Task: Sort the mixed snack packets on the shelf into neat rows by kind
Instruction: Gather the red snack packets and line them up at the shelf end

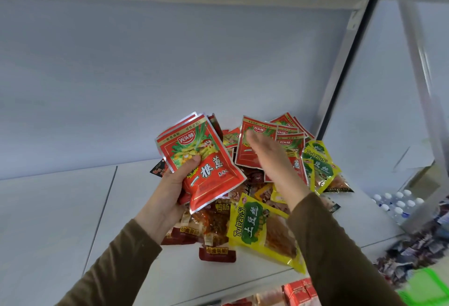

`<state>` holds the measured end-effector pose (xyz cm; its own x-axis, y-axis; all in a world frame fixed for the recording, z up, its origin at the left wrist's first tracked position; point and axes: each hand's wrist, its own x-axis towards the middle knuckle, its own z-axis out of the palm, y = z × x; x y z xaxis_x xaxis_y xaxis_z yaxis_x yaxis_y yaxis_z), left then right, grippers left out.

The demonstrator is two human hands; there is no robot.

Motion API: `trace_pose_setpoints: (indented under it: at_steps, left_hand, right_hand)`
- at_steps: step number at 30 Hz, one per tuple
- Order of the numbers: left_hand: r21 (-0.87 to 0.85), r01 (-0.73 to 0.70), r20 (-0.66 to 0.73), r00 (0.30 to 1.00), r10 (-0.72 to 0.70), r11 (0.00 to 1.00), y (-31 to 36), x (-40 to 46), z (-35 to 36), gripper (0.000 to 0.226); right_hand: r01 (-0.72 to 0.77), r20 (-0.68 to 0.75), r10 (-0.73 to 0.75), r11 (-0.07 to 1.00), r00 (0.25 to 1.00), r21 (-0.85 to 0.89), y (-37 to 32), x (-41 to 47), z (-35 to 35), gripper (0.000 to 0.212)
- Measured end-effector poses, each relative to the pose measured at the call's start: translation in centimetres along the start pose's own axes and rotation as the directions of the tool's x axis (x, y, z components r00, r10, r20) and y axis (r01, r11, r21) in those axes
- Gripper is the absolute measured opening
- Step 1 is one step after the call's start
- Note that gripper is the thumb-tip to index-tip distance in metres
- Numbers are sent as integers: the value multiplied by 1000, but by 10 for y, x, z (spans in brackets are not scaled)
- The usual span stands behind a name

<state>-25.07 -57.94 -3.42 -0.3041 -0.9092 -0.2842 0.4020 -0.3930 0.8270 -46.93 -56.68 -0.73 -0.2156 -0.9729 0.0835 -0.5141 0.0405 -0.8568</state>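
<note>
White was the shelf (73,208), a broad board under a pale back wall (170,62). On its right part lay a mixed pile of snack packets (262,191): red ones at the back, yellow packets (262,228) at the front and right edge, dark red ones low in the heap. The left hand (170,189), in a brown sleeve (109,264), gripped a small stack of red packets (204,160), thumb curled over the front, held up above the pile. The right hand (272,157) was blurred, its fingers stretched out straight against a single red packet (252,145) standing over the heap; I could not tell whether it pinched it.
</note>
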Motion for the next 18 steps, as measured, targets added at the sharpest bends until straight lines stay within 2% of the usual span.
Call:
trace_pose_setpoints:
  at_steps: [2, 4, 6, 9, 11, 15, 18]
  left_hand:
    - [-27, 5, -6, 1000, -5, 1000, 3, 0, -3, 52]
    - [-51, 14, -14, 1000, -14, 999, 5, 0, -5, 49]
    - [-66, 25, -14, 1000, -26, 998, 5, 0, -7, 49]
    - [-61, 21, -30, 999, -23, 998, 3, 1, -9, 53]
    - [-57, 19, -30, 999, -20, 998, 2, 1, -10, 54]
    - [-60, 10, -28, 1000, -12, 998, 2, 2, -12, 51]
    - [-73, 14, -25, 1000, -16, 997, 1, 3, -13, 50]
  right_hand:
    - [-58, -236, -22, 942, 972, -331, 21, 28, -17, 84]
    - [-198, -282, 45, 817, 958, -542, 39, 52, -22, 99]
    - [-266, -268, 121, 744, 956, -612, 48, 67, -20, 106]
    - [-274, -255, 139, 726, 957, -631, 49, 76, -8, 104]
    - [-223, -270, 68, 768, 960, -600, 52, 77, 3, 99]
    - [-4, -292, -106, 936, 950, -352, 50, 69, 15, 91]
    - [44, -323, -115, 975, 939, -217, 43, 58, 4, 91]
